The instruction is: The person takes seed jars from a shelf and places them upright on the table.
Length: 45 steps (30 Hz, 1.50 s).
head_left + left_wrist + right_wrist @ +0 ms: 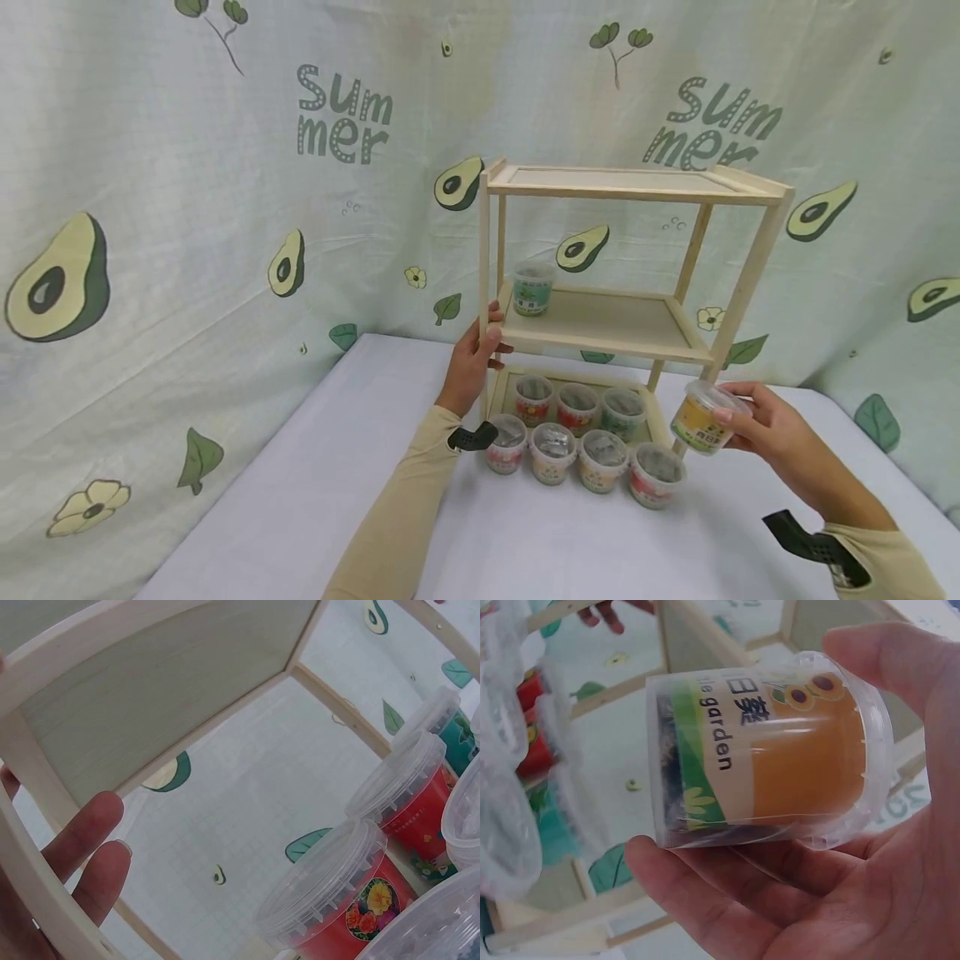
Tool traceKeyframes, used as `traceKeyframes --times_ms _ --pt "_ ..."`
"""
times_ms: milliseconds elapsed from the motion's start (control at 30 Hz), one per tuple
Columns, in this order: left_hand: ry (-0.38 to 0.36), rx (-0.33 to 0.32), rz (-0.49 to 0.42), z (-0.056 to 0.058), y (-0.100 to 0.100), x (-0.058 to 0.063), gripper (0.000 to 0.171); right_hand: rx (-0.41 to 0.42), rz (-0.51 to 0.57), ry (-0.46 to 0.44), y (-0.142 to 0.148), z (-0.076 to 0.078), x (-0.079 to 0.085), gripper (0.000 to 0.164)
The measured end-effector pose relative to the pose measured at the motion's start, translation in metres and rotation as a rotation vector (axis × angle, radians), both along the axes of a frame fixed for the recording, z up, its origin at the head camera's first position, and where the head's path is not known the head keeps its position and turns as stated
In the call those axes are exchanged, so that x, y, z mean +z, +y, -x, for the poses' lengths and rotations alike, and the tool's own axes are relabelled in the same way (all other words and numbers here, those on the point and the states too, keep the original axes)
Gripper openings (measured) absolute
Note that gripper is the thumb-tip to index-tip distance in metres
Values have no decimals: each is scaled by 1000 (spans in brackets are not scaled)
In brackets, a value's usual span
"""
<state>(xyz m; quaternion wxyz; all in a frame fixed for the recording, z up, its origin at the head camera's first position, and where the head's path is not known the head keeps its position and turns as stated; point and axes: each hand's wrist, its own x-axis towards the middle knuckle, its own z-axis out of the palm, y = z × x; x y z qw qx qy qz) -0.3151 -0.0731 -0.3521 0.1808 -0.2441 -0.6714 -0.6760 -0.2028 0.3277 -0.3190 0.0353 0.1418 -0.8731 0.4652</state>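
A pale cloth printed with avocados and the word "Summer" hangs behind a white table (300, 517), on which stands a three-tier wooden shelf (607, 321). We see the left hand (474, 360) wrapped round the shelf's front-left post at the level of the middle tier, fingers (82, 836) curled against the wood in the left wrist view. The right hand (765, 429), at about four o'clock from the shelf, holds a yellow-labelled tub (703, 418) clear of the table, just beside the shelf's front-right leg; thumb and fingers (727, 889) are clamped round it, the clear lid facing the palm side and the tub lying tilted on its side in the right wrist view.

One green-labelled tub (532, 289) stands alone at the left end of the middle tier. At the shelf's foot, seven lidded tubs sit in two rows: three on the bottom tier (577, 404) and four on the table just in front (585, 460), at roughly nine o'clock from the held tub. The top tier (630, 183) carries nothing we can make out. Beige sleeves (390, 525) cover both forearms, each with a dark strap at the wrist.
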Motion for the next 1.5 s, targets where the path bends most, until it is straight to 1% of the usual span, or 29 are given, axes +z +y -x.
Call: traceKeyframes --times_ms 67,167,233,333,400,500,600,700,800,1033,1133,1167,1267,1367,1400,1500 --pt "-3 3 -5 -1 -1 -1 35 2 -15 -27 2 0 -4 48" --pt "-3 -13 -5 -3 -1 1 37 5 -41 -50 7 1 -9 50" --pt "-1 -30 0 -3 -2 2 39 27 -50 -50 11 2 -12 48" --pt "4 -40 8 -3 -3 2 41 52 -62 -91 17 4 -14 48" --pt "4 -36 8 -1 -3 2 41 74 -72 -130 20 6 -14 50" --pt "3 -20 4 0 -2 1 41 85 -92 -198 24 8 -16 53" --pt "10 -2 2 1 -2 0 40 112 -104 -226 28 10 -20 56" --pt "18 9 -5 1 -2 -1 39 118 -116 -248 34 13 -24 59" --pt "20 6 -13 1 -1 -2 37 123 -134 -265 40 15 -31 62" --pt "13 -5 -7 1 0 0 38 102 -192 -331 47 20 -42 66" --pt "8 -26 -1 1 -1 1 40 97 -218 -331 48 21 -43 68" --pt "9 -32 4 -3 -2 5 40 96 -225 -332 48 21 -44 68" --pt "11 -21 9 -3 -2 5 40 106 -242 -314 47 21 -47 66" --pt "11 10 9 -3 -1 4 37 123 -250 -312 46 20 -50 64" --pt "10 17 5 1 -1 0 36 129 -253 -312 45 21 -50 63" --pt "12 7 0 1 -1 0 37 140 -272 -324 44 21 -51 65"
